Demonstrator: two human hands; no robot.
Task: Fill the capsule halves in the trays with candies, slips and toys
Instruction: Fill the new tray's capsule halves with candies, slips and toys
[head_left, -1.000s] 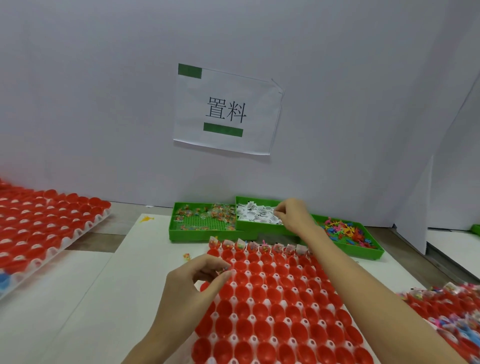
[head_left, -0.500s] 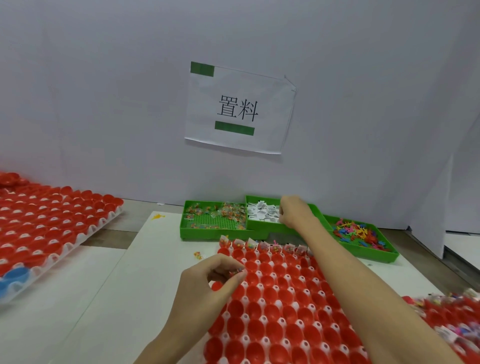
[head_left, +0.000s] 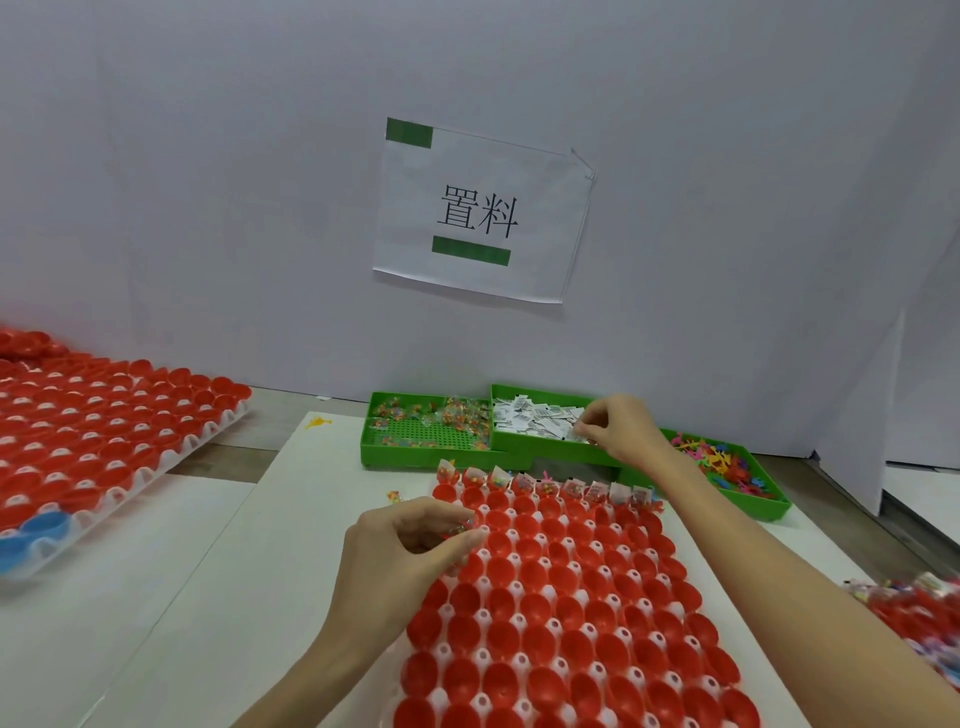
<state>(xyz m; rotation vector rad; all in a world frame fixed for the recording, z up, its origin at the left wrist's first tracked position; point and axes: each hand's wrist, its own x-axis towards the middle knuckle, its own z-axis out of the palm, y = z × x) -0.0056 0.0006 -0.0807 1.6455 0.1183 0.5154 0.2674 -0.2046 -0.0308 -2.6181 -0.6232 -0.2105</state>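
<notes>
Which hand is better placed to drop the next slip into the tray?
Right. The right hand is already pinching at the paper slips in the middle green bin; the left hand holds candy over the red capsule tray.

I count three green plastic bins (head_left: 550, 451) side by side at the wall, three white trays of red capsule halves (head_left: 566, 603), two blue capsule halves (head_left: 32, 538) in the left tray, and one printed paper sign (head_left: 480, 208).
</notes>
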